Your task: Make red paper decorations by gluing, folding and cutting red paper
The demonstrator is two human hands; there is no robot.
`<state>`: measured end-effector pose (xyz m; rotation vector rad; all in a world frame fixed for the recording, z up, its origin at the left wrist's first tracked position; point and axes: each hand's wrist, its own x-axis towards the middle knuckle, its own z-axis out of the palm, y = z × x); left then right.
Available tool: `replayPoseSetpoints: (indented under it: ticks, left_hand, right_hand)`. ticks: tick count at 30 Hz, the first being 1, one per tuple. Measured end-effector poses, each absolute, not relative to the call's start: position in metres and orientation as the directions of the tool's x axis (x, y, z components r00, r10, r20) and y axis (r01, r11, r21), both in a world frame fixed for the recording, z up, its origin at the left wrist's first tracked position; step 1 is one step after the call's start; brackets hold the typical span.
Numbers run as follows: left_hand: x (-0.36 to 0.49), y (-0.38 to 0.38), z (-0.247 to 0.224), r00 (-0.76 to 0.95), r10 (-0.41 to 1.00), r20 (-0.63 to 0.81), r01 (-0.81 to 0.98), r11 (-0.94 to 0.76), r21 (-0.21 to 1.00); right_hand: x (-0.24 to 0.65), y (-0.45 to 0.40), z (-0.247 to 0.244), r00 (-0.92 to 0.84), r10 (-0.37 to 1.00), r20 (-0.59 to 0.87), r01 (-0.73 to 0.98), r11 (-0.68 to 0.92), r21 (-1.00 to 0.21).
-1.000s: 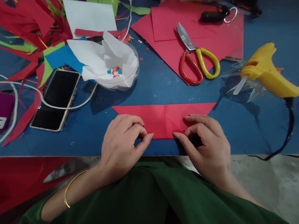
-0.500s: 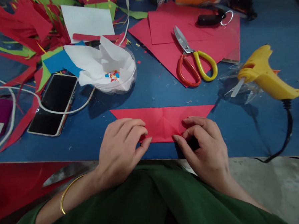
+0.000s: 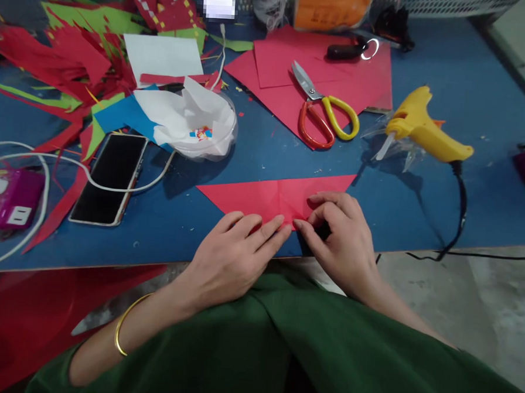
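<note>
A folded sheet of red paper (image 3: 263, 190) lies along the table's front edge, its two pointed ends at the far side and a crease down its middle. My left hand (image 3: 242, 248) rests on the front edge of this paper, fingers stretched out and laid flat near the centre. At the paper's right part, my right hand (image 3: 339, 238) has its thumb and fingers curled in a pinch at the front edge. The paper between those fingertips is partly hidden.
Beyond the paper lie scissors (image 3: 315, 102) on red sheets (image 3: 278, 59). A yellow glue gun (image 3: 428, 129) stands at right, its black cord running off the front edge. At left are a phone (image 3: 109, 179), a tissue-lined bowl (image 3: 200, 129), a white cable and red and green scraps (image 3: 76, 58).
My left hand has slid right along the paper's front edge, its fingers going from curled to stretched flat. The right hand keeps its pinch. The whole view has shifted.
</note>
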<state>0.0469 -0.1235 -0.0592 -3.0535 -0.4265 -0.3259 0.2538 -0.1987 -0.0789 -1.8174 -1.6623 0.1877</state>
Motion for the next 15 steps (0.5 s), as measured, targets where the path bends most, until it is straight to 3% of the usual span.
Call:
replayPoseSetpoints:
  ticks: [4, 8, 12, 15]
  left_hand:
    - [0.048, -0.13, -0.059, 0.928, 0.287, 0.237, 0.296, -0.955, 0.001]
    - [0.048, -0.133, -0.059, 0.923, 0.305, 0.233, 0.31, -0.951, 0.017]
    - [0.049, -0.135, -0.062, 0.919, 0.312, 0.243, 0.321, -0.947, 0.002]
    - [0.049, -0.138, -0.064, 0.909, 0.321, 0.267, 0.335, -0.942, -0.005]
  right_hand:
    - [0.257, -0.202, -0.077, 0.194, 0.922, 0.335, 0.852, 0.011, -0.523]
    - [0.261, -0.215, -0.074, 0.21, 0.848, 0.487, 0.902, 0.024, -0.431]
    - [0.25, -0.226, -0.08, -0.155, 0.812, 0.563, 0.905, 0.344, -0.248]
    - [0.241, -0.231, -0.09, -0.289, 0.822, 0.491, 0.896, 0.413, -0.163]
